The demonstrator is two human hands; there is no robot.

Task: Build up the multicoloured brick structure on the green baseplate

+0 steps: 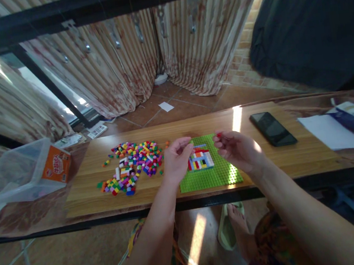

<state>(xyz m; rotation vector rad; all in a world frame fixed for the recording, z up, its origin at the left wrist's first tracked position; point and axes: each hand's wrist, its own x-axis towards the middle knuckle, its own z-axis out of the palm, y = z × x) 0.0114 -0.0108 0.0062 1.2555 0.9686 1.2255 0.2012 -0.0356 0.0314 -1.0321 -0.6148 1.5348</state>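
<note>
A green baseplate (pixel 209 179) lies on the wooden board, with a low structure of red, white, yellow and blue bricks (pixel 202 160) built on it. My right hand (pixel 238 148) is raised over the plate's right side, pinching a small red brick (pixel 218 135) between thumb and fingertips. At the structure's left edge is my left hand (pixel 177 160), its thumb and index finger a little apart and nothing visible between them. That hand covers part of the plate's left side. Whether it touches the structure I cannot tell.
Loose coloured bricks (pixel 147 158) lie heaped left of the plate on the wooden board (pixel 163 130). A clear plastic bin (pixel 22 170) with an orange label stands at far left. To the right are a black phone (pixel 272 128) and white papers (pixel 330 132).
</note>
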